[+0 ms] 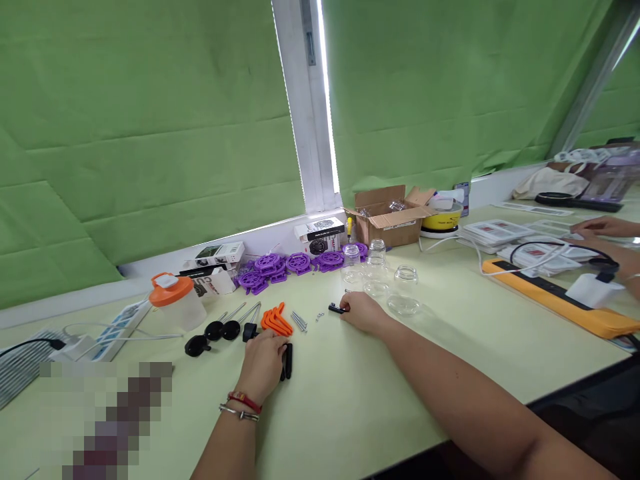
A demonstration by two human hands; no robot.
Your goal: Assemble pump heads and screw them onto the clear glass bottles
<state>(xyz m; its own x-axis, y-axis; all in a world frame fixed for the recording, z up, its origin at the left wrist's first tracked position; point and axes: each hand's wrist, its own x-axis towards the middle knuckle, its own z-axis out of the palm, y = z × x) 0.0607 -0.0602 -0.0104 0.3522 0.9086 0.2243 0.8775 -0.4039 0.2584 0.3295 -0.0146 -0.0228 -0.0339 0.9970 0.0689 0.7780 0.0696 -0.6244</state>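
My left hand (263, 361) rests low over the table with its fingers bent and close together. What lies under the fingertips is hidden. Short black bars (289, 362) show beside its palm, and the lower ends of several orange angled brackets (276, 320) are at its fingertips. To the left lie several round black parts with metal rods (231, 330). My right hand (364, 312) pinches a small black slotted plastic part (337, 309) just above or on the table. Between the hands are several long screws (299, 321) and tiny metal bits (320, 316).
Clear jars (404, 293) stand beyond my right hand. Purple reels (270, 265), printed boxes (320, 233) and an open carton (390, 220) line the back. An orange-lidded cup (173, 300) is left; an orange power strip (555, 297) and another person's hands (600, 230) are right.
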